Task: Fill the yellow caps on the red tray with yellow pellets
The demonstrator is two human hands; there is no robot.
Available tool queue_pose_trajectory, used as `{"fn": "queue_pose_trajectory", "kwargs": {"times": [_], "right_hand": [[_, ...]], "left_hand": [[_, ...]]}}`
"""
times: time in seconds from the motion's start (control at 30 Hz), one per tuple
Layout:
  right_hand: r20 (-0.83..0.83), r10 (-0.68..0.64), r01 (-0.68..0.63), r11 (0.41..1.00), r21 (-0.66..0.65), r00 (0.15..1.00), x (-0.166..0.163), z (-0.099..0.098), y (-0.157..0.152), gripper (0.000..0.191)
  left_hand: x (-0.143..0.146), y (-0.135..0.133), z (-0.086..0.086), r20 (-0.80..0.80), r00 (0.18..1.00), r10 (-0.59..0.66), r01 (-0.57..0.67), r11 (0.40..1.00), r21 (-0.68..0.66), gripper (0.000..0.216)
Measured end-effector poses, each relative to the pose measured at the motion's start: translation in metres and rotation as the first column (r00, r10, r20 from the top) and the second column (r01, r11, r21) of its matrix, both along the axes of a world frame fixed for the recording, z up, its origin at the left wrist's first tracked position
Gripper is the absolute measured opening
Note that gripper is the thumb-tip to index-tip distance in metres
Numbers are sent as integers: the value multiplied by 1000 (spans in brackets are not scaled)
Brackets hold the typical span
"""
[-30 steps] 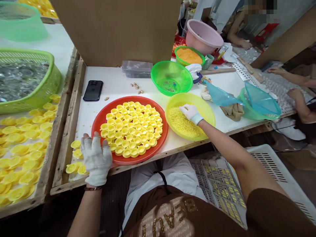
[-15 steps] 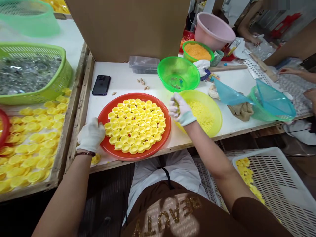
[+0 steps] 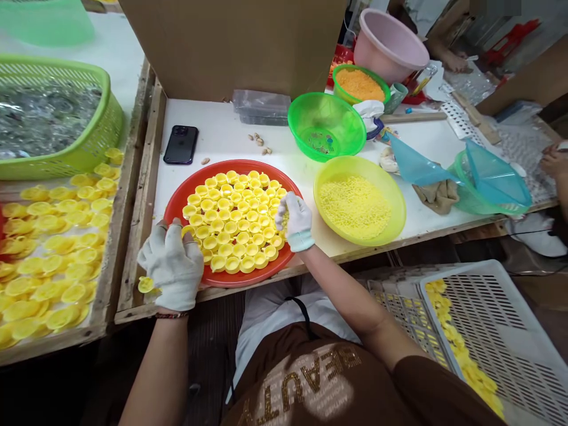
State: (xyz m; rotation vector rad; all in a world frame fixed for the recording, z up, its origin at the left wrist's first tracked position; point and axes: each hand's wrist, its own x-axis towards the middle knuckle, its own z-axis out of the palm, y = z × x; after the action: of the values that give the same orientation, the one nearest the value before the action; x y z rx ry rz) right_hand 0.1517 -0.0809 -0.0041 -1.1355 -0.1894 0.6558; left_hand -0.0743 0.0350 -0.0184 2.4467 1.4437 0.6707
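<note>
A round red tray [image 3: 177, 204] lies on the white table in front of me, packed with several small yellow cups [image 3: 235, 228]. My left hand [image 3: 173, 266], in a white glove, grips the tray's near left rim with curled fingers. My gloved right hand [image 3: 295, 220] hovers over the tray's right side, closed on a handful of small yellow pieces. Just to the right stands a yellow bowl [image 3: 394, 201] holding a bed of the same yellow pieces [image 3: 355, 204].
A black phone [image 3: 180, 144], loose nuts [image 3: 260, 142], a green bowl [image 3: 326, 124] and a cardboard wall [image 3: 231, 47] lie behind the tray. A green basket [image 3: 84, 151] and loose yellow cups [image 3: 48, 248] fill the left bench. A white crate [image 3: 492, 331] sits low right. Another person's hand [image 3: 554, 161] is at far right.
My right hand left the yellow bowl with a fistful of pieces and moved left over the red tray. My left hand stayed on the tray's left rim.
</note>
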Motion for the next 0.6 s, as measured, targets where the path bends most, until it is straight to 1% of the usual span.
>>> {"fn": "queue_pose_trajectory", "kwargs": {"times": [0.1,0.2,0.33,0.5,0.6], "right_hand": [[26,-51,52,998,-20,998,9,-2,2,49],[56,-91,93,995,-28,994,18,-3,7,46],[112,-133,137,990,-33,985,28,-3,15,41],[190,-170,176,984,-11,967,36,-3,24,43],[223,-184,195,981,-26,957,44,-6,31,45]], "left_hand": [[-15,-9,-8,39,999,-27,25,999,43,52],[-31,-23,-20,93,994,-58,49,994,95,47],[-40,-35,-32,148,986,-83,68,992,107,38],[-39,-34,-34,170,979,-110,91,989,116,32],[-39,-33,-34,174,979,-104,80,987,137,29]]}}
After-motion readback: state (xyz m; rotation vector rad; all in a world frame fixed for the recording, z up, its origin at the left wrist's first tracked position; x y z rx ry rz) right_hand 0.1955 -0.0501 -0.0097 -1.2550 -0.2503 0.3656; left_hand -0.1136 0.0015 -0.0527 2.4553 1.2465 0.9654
